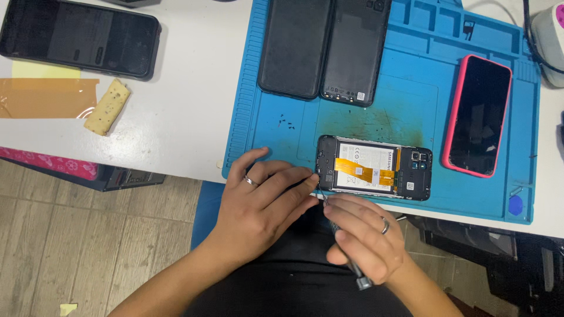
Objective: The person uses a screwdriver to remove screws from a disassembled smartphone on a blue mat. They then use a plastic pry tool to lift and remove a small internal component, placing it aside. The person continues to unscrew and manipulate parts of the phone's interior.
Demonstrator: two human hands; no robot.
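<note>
Fingers of the left hand (264, 196) are pressed against the near end of an opened phone (374, 168), which is laid flat on a blue work mat (267, 105) with its back removed, so that a white battery and an orange ribbon cable are exposed. The left hand is loosely curled, a ring being worn on one finger, and nothing is gripped by it. The right hand (361, 232) is closed around a slim screwdriver (352, 264), whose tip is brought to the phone's lower corner at about 7 o'clock, just beside the left fingertips. At 12 o'clock from the opened phone, two dark back covers (323, 47) are set side by side on the mat. At 3 o'clock, a phone in a pink case (477, 114) is laid screen up. Well apart, at 10 o'clock on the white table (182, 100), a dark phone (79, 38) is seen, with amber tape (47, 97) and a pale speckled block (107, 107) near it.
</note>
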